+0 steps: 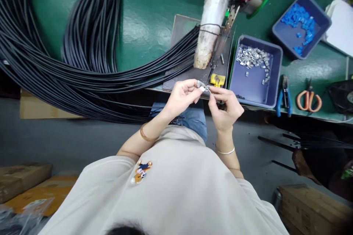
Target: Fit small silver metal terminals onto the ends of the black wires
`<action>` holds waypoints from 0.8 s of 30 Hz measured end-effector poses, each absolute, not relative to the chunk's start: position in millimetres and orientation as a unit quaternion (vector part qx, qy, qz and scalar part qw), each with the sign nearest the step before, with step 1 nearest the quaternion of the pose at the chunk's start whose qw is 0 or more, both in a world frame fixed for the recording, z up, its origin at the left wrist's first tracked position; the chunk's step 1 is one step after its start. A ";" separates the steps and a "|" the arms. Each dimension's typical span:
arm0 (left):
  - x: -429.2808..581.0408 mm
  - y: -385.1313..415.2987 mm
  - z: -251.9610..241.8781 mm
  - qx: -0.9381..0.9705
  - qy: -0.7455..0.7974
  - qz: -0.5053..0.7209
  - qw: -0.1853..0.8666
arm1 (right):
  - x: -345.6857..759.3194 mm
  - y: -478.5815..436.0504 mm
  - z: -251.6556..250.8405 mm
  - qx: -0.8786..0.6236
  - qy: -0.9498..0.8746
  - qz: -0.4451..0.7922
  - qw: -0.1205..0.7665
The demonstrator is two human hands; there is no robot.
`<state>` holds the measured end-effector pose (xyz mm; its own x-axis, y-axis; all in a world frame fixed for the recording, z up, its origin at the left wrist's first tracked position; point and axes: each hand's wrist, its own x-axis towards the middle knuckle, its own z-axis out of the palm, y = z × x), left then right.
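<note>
My left hand (182, 97) and my right hand (224, 106) meet at the front edge of the green bench (149, 11), fingertips pinched together. Between them is a small silver metal clip (202, 86), gripped by my left fingers, while my right fingers pinch a tiny part against it. A thick bundle of black cables (91, 77) sweeps in from the left and ends on a dark work plate (183, 31) just beyond my hands. A blue tray (271, 80) of several silver clips (252, 58) sits right of my hands.
A tape-wrapped tool (211, 25) stands on the plate. A second blue tray (302, 25) with blue parts lies at the back right. Blue-handled pliers (284, 95) and orange scissors (309, 100) rest near the front edge. Cardboard boxes (24, 180) sit on the floor.
</note>
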<state>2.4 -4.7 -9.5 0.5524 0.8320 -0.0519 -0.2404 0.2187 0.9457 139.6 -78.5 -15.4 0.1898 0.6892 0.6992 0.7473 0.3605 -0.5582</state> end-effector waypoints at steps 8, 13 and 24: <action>5.8 -1.0 -3.2 0.495 0.297 0.373 0.726 | 145.0 -74.0 -15.0 -0.548 -0.673 -0.089 0.488; 7.9 2.0 -2.2 0.494 0.301 0.375 0.724 | 145.9 -70.9 -15.2 -0.547 -0.682 -0.121 0.471; 14.4 7.5 0.6 0.473 0.311 0.376 0.733 | 146.5 -64.9 -16.4 -0.564 -0.661 -0.109 0.482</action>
